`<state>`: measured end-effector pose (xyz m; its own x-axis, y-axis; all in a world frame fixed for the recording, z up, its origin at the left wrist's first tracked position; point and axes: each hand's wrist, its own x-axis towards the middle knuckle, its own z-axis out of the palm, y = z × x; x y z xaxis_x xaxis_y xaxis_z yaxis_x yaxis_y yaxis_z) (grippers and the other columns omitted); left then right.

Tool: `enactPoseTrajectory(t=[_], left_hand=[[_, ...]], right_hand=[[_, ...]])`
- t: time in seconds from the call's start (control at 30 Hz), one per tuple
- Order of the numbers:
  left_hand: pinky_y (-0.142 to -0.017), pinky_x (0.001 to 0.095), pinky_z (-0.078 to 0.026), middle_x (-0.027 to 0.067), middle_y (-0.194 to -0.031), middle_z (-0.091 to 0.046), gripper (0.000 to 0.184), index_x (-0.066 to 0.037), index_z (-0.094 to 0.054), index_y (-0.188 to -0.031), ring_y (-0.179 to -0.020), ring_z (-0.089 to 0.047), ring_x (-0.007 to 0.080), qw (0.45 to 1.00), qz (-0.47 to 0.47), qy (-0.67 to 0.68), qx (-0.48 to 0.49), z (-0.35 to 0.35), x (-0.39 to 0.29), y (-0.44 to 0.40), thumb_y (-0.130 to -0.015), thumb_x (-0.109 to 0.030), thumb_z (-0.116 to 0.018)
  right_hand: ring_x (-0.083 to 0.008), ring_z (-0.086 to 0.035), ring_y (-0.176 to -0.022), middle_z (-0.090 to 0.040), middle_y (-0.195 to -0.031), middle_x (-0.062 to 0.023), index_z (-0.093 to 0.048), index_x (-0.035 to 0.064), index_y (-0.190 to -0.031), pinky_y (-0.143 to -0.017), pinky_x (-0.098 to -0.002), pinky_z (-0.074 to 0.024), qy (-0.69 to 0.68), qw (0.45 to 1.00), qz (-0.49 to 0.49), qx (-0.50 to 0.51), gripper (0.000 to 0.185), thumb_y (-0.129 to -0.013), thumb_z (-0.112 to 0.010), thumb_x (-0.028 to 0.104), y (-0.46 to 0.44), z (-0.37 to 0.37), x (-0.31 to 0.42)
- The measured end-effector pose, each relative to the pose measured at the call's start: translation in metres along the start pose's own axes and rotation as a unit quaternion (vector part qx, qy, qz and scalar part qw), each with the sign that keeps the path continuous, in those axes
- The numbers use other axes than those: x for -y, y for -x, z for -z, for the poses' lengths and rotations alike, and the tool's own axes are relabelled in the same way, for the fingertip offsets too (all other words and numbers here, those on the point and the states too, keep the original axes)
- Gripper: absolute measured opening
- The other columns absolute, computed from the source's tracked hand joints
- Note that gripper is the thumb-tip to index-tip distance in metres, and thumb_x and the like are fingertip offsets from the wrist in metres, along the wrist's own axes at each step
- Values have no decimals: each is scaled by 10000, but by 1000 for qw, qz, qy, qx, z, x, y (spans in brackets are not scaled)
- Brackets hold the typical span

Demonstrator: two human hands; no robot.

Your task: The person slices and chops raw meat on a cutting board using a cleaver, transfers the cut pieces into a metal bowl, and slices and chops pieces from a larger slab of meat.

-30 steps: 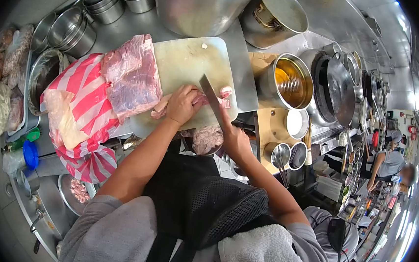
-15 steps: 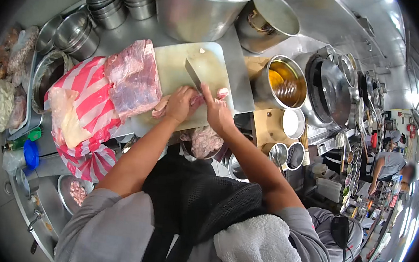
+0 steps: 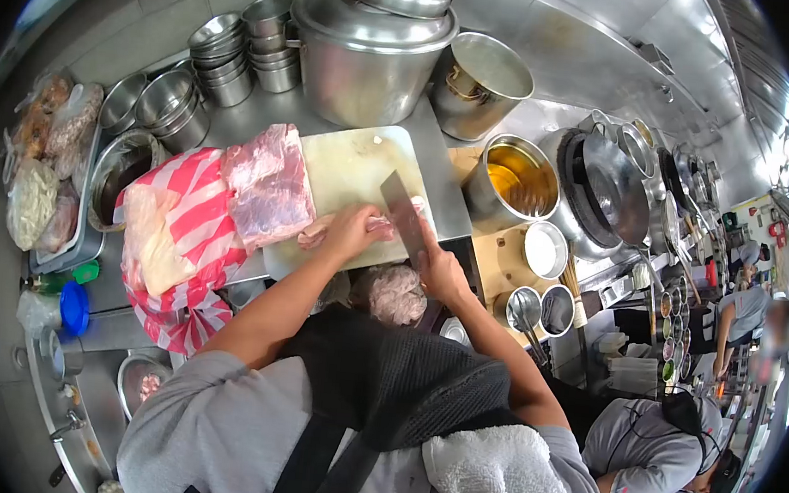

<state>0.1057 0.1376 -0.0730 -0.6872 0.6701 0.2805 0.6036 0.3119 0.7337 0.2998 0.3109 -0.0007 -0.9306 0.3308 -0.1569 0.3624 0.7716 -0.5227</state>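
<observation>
On the whitish cutting board point(image 3: 355, 160), a strip of raw meat point(image 3: 315, 233) lies under my left hand point(image 3: 355, 229), whose bent fingers press it down. My right hand point(image 3: 444, 275) grips a cleaver point(image 3: 401, 212) by its handle, which the fingers hide. The blade slants across the board just right of the left fingertips, by the strip's end. Whether it touches the meat I cannot tell. A large slab of raw meat point(image 3: 271, 195) rests at the board's left side, partly on a red-and-white striped plastic bag point(image 3: 202, 196). Below the board is a container of meat point(image 3: 394, 295).
A big lidded pot point(image 3: 362, 72) and a tall pot point(image 3: 481, 86) stand behind the board. To the right are a pot of yellow liquid point(image 3: 513, 184), a white bowl point(image 3: 545, 250) and woks point(image 3: 614, 191). Stacked steel bowls point(image 3: 222, 61) are at back left. Co-workers stand at far right.
My head view has shifted, so the counter sits lower in the picture. The cleaver has turned to show more of its flat side, and it now covers part of the board's right side.
</observation>
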Motion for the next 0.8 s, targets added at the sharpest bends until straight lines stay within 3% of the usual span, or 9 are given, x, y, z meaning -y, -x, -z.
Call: enactPoseTrajectory(t=[0.1,0.13,0.17,0.23,0.37,0.47,0.53,0.7,0.8], left_hand=[[-1034,490,-545,171,-1152,-742,425,-66,-735,-1191,-1129,-706,390,993,-65,-98,22,22,1,3,-881,-321,-874],[-1055,496,-537,176,-1197,-735,467,-59,-738,-1223,-1137,-702,392,982,-122,-145,16,26,6,8,-874,-336,-878],[-1055,496,-537,176,-1197,-735,467,-59,-738,-1223,-1137,-702,392,982,-116,-146,17,29,10,12,-874,-336,-878],[-1058,508,-537,176,-1284,-711,514,-40,-733,-1260,-1190,-680,385,990,-55,-119,46,34,21,15,-859,-326,-882],[-1041,493,-542,164,-1259,-704,487,-31,-732,-1220,-1226,-656,386,993,39,-114,7,18,19,16,-851,-310,-881],[-1046,496,-544,164,-1232,-703,485,-17,-731,-1219,-1221,-654,395,992,48,-118,26,22,9,20,-834,-263,-894],[-996,498,-559,176,-1263,-694,491,-35,-736,-1235,-1124,-683,403,991,-69,-62,-101,24,11,19,-812,-213,-909],[-992,479,-548,118,-1153,-724,352,-48,-771,-1115,-1109,-681,362,991,-102,-16,-89,20,18,25,-801,-143,-898],[-976,456,-552,92,-1133,-732,259,-58,-782,-1060,-1106,-685,332,991,-105,-21,-82,17,21,23,-829,-130,-876]], right_hand=[[-576,-721,-871,-723,-853,-363,-163,196,-1783,-815,-661,-548,-17,998,35,-52,830,-1073,-585,119,-5,2,18],[-579,-720,-906,-741,-1068,-386,-151,166,-1783,-839,-655,-554,-21,999,18,-21,830,-1073,-575,88,-6,12,33],[-579,-720,-906,-741,-1068,-386,-151,166,-1783,-839,-655,-554,-22,999,20,-15,830,-1073,-575,88,-14,5,30],[-591,-718,-866,-736,-959,-388,-138,237,-1789,-821,-670,-551,-57,961,200,-180,843,-1073,-565,112,-29,-7,27],[-589,-718,-884,-737,-1056,-389,-157,238,-1785,-799,-665,-550,-62,990,87,-90,827,-1079,-568,108,-44,-15,22],[-586,-719,-879,-732,-1056,-394,-157,250,-1786,-794,-663,-549,-62,987,105,-103,824,-1082,-565,119,-50,-18,29],[-583,-721,-876,-733,-1047,-393,-158,253,-1786,-795,-659,-549,-58,988,102,-103,823,-1083,-565,122,-53,-16,40],[-562,-730,-903,-734,-1022,-385,-172,258,-1786,-808,-639,-554,-44,996,59,-39,821,-1081,-564,104,-69,-28,59],[-546,-730,-842,-733,-928,-357,-169,243,-1788,-763,-637,-548,-27,992,99,-70,836,-1075,-578,91,-77,-65,39]])
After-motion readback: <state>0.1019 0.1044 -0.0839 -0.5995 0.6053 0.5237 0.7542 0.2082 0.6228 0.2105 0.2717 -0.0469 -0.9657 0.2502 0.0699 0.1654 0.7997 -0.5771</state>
